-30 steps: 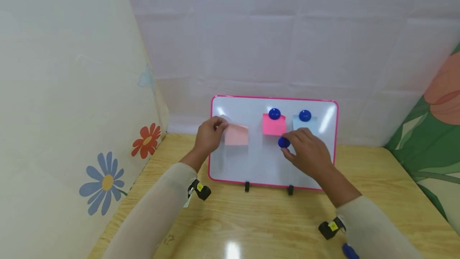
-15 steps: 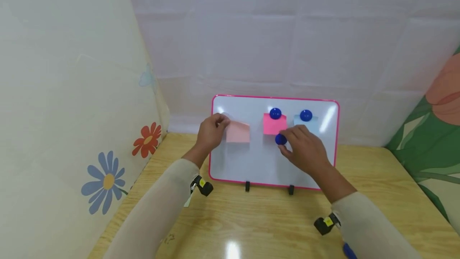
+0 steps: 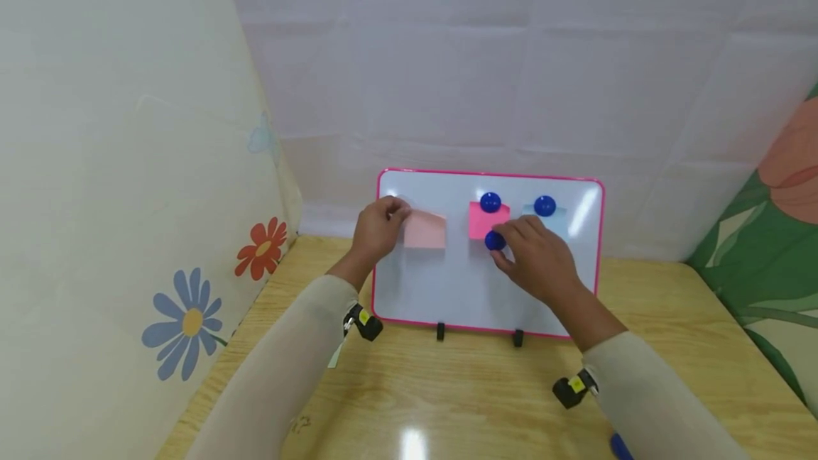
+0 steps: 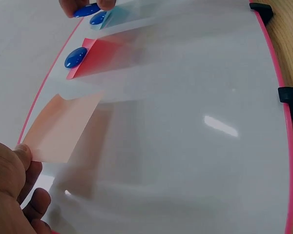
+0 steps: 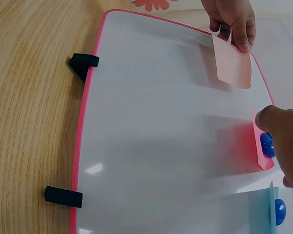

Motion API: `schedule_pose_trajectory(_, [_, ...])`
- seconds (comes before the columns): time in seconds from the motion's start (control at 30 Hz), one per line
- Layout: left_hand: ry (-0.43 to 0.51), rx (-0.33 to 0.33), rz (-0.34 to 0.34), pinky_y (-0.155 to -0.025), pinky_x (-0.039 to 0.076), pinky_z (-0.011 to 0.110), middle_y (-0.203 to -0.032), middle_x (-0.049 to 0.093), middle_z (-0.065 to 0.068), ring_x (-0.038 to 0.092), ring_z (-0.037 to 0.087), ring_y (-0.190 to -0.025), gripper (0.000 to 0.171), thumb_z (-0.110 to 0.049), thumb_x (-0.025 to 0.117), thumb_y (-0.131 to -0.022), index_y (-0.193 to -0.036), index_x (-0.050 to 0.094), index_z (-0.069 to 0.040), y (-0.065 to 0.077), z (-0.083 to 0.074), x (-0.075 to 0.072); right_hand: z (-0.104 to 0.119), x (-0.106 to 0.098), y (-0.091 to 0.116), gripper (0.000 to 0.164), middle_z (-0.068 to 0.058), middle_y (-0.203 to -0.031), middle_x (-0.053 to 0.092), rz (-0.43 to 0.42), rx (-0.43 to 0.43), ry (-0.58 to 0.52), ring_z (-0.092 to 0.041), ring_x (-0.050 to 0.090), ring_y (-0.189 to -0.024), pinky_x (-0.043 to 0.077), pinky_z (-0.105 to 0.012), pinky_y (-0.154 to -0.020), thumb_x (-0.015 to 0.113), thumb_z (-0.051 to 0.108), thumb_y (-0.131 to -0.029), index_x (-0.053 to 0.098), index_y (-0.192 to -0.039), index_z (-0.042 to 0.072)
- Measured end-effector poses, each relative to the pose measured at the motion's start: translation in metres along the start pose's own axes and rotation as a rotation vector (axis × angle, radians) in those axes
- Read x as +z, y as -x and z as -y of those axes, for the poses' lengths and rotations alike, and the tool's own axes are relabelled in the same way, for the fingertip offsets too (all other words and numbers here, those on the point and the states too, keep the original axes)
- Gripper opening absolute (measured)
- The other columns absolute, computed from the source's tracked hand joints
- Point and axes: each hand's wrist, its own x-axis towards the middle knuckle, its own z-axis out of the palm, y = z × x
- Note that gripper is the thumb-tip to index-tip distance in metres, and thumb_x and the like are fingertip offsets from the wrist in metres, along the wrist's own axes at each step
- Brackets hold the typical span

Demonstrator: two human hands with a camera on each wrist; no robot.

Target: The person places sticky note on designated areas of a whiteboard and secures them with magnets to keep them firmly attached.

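My left hand (image 3: 378,227) pinches the left edge of a pale pink sticky note (image 3: 424,230) in front of the whiteboard (image 3: 441,289). In the left wrist view the thumb lies on a corner of that note (image 4: 63,129), and its shadow falls on the board. My right hand (image 3: 542,258) pinches a round blue magnet (image 3: 495,241) between thumb and fingertips. It overlaps the lower edge of a bright pink note (image 3: 482,222) in the head view. Another blue magnet (image 3: 490,202) pins the bright pink note, and a third magnet (image 3: 544,206) pins a light blue note (image 3: 557,220).
Black feet (image 3: 440,331) prop the pink-framed whiteboard on the wooden table (image 3: 409,389). A blue object (image 3: 620,447) lies by the right sleeve, partly hidden. Something pale (image 3: 335,357) lies beside the left sleeve. A white cloth (image 3: 447,91) hangs behind the board.
The left hand has raised the pale pink note slightly and shifted it a little right. The right hand has moved up and left with its magnet.
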Motion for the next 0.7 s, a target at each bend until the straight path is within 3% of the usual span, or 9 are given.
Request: schedule_pose_trajectory(0.7, [-0.016, 0.005, -0.027, -0.07, 0.051, 0.037, -0.097, 0.07, 0.005, 0.06, 0.022, -0.083, 0.019, -0.028, 0.064, -0.103, -0.104, 0.072, -0.011, -0.009, -0.005, 0.004, 0.008, 0.002, -0.02, 0.049, -0.01, -0.117, 0.066, -0.039, -0.01, 0.017, -0.028, 0.058, -0.117, 0.057, -0.04, -0.086, 0.085, 0.03, -0.086, 0.066, -0.126, 0.009])
